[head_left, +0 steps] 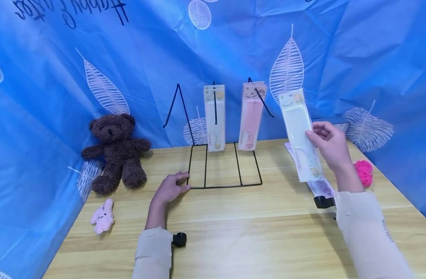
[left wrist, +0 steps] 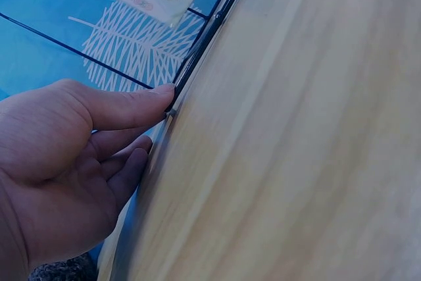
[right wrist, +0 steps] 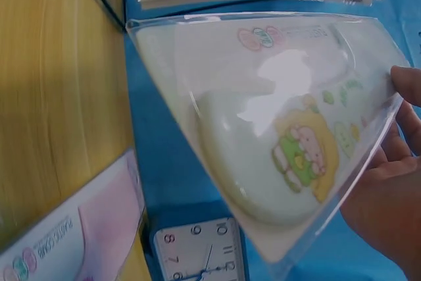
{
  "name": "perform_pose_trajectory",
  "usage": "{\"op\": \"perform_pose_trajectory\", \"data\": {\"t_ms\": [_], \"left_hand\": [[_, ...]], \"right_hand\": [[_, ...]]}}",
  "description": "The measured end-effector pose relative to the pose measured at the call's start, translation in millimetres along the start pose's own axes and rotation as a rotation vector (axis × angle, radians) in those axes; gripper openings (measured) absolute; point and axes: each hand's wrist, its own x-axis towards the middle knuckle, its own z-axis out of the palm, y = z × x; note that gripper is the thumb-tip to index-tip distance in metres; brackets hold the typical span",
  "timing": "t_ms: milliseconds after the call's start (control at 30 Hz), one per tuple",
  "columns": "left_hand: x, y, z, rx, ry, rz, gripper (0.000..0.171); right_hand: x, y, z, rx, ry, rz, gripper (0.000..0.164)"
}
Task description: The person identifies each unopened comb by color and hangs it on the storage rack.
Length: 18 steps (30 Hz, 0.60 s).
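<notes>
Wrapped comb (head_left: 296, 120) in the right hand (head_left: 330, 146)

The comb, at three o'clock, seems light, stiff, slippery; better hold the side edge. The hand, nearly closed, pinches there; toward eight o'clock, left hand (head_left: 170, 188) pinches a corner of wire rack (head_left: 225, 187)

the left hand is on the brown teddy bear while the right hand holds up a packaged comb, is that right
Not quite: the left hand is not on the brown teddy bear. The head view shows it at the near left corner of the black wire rack. The right hand does hold up a packaged comb.
</notes>
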Motion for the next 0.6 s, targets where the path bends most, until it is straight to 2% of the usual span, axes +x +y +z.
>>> {"op": "perform_pose_trajectory", "data": {"t_ms": [100,367,600], "left_hand": [[-0.4,0.6,-1.0,0.002,-0.003,0.003,0.051],[-1.4,-0.4,-0.2,0.011,-0.007,0.009,0.05],[-0.7,-0.4,-1.5,0.008,0.004,0.018,0.049]], "right_hand": [[-3.9,-5.6,6.6,0.047,0.014,-0.03,0.019],[-15.9,-22.4,16.7,0.031,0.031,-0.111,0.021],[-26.8,-38.9,26.4,0.135,0.022,-0.205,0.019]]}}
